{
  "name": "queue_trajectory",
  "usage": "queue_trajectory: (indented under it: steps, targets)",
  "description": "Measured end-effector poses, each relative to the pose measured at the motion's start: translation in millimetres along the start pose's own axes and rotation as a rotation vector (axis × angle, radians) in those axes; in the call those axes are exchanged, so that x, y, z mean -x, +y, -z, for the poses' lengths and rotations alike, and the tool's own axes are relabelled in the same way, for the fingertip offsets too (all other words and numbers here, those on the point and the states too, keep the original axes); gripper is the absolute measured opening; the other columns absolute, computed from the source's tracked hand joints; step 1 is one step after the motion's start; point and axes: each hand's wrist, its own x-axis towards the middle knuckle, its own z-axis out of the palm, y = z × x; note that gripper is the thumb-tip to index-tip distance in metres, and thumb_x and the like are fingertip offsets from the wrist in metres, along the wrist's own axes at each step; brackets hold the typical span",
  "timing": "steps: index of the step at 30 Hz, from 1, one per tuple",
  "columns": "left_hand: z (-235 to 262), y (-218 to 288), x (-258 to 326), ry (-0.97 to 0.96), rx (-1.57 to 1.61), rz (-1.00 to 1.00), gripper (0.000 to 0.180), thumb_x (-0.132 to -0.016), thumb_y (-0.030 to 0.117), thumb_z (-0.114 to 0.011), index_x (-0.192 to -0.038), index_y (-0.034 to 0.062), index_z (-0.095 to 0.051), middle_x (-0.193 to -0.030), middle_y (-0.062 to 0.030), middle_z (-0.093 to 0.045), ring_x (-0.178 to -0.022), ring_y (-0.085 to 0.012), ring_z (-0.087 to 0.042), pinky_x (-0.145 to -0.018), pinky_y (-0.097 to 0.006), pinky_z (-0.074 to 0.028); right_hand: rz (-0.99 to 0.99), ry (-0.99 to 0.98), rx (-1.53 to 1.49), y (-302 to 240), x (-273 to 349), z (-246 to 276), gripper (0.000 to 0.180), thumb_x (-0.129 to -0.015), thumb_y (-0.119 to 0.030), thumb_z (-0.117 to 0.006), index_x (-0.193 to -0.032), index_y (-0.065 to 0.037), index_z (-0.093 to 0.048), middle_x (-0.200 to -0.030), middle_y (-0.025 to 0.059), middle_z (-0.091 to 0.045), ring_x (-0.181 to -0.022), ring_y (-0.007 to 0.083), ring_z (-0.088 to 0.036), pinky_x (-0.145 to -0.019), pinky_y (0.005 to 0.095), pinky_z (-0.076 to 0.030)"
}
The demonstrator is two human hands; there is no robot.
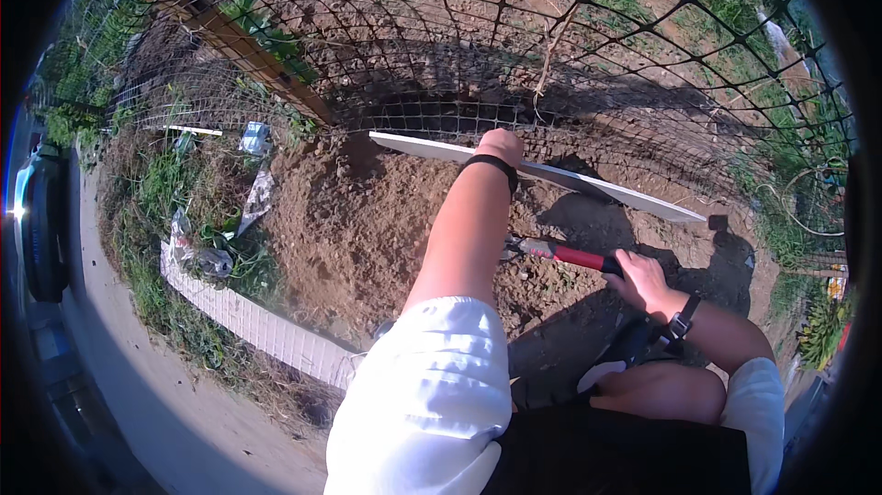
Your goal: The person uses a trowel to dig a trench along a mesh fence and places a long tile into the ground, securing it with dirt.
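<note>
My left hand (pixel 501 144) reaches forward and grips a long flat white board (pixel 634 199) that lies on edge along the foot of a dark mesh fence (pixel 441 54). A black band circles that wrist. My right hand (pixel 640 279) holds the red and black handle of a hand tool (pixel 565 254), whose metal end points left over the loose brown soil (pixel 367 228) and is partly hidden behind my left forearm. A black strap and watch sit on the right wrist.
A wooden rail (pixel 230 35) runs along the fence at the upper left. Plastic litter (pixel 253 138) and weeds lie left of the soil. A strip of pale mesh (pixel 257 325) borders a paved path (pixel 147 403). Grass and plants grow at the right.
</note>
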Motion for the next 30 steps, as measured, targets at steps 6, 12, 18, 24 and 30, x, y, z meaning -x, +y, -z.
queue_trajectory:
  steps: [6, 12, 18, 24, 30]
  targets:
    - [-4.9, -0.7, -7.4, 0.044, 0.078, 0.004, 0.024, -0.083, 0.017, -0.048, -0.1, 0.0095, -0.063, -0.106, -0.009, -0.06, -0.098, -0.0232, -0.058, -0.081, -0.035, -0.048, -0.111, -0.036, -0.115, -7.5, -3.4, -13.3, 0.033, -0.074, -0.026, -0.062, -0.091, -0.001, -0.051, -0.082, 0.0177, -0.056, -0.076, 0.0373, -0.056, -0.064, 0.0439, -0.045]
    - [-1.9, 0.0, -5.7, -0.017, 0.094, 0.064, 0.024, -0.082, 0.019, -0.049, -0.099, 0.0094, -0.064, -0.106, -0.0091, -0.06, -0.098, -0.0232, -0.058, -0.08, -0.035, -0.049, -0.201, -0.086, -0.229, -30.4, -10.4, -34.5, 0.034, -0.074, -0.023, -0.063, -0.099, -0.004, -0.05, -0.087, 0.0184, -0.057, -0.079, 0.0369, -0.056, -0.067, 0.044, -0.045]
    - [4.5, 1.3, -1.0, -0.002, 0.045, 0.038, 0.024, -0.082, 0.019, -0.048, -0.098, 0.0098, -0.064, -0.104, -0.0094, -0.061, -0.097, -0.0235, -0.058, -0.08, -0.034, -0.048, -0.114, -0.051, -0.294, -47.2, -29.4, -47.2, 0.03, -0.075, -0.026, -0.062, -0.085, -0.003, -0.046, -0.073, 0.0176, -0.056, -0.07, 0.0371, -0.056, -0.061, 0.045, -0.043]
    - [10.9, 2.9, 7.4, -0.021, -0.017, -0.014, 0.023, -0.082, 0.018, -0.047, -0.095, 0.0107, -0.065, -0.101, -0.0095, -0.062, -0.096, -0.0235, -0.059, -0.08, -0.033, -0.048, -0.064, -0.14, -0.288, -56.1, -34.2, -32.0, 0.03, -0.076, -0.028, -0.061, -0.085, -0.003, -0.047, -0.073, 0.0179, -0.056, -0.068, 0.0373, -0.057, -0.059, 0.0449, -0.043]
    - [16.0, 7.1, 17.6, 0.028, -0.015, 0.006, 0.023, -0.081, 0.017, -0.047, -0.094, 0.0096, -0.065, -0.1, -0.011, -0.062, -0.094, -0.0248, -0.06, -0.079, -0.035, -0.048, 0.107, -0.025, -0.343, -83.9, -54.5, -19.9, 0.027, -0.078, -0.029, -0.06, -0.083, -0.005, -0.048, -0.066, 0.0148, -0.056, -0.062, 0.0346, -0.057, -0.055, 0.0432, -0.043]
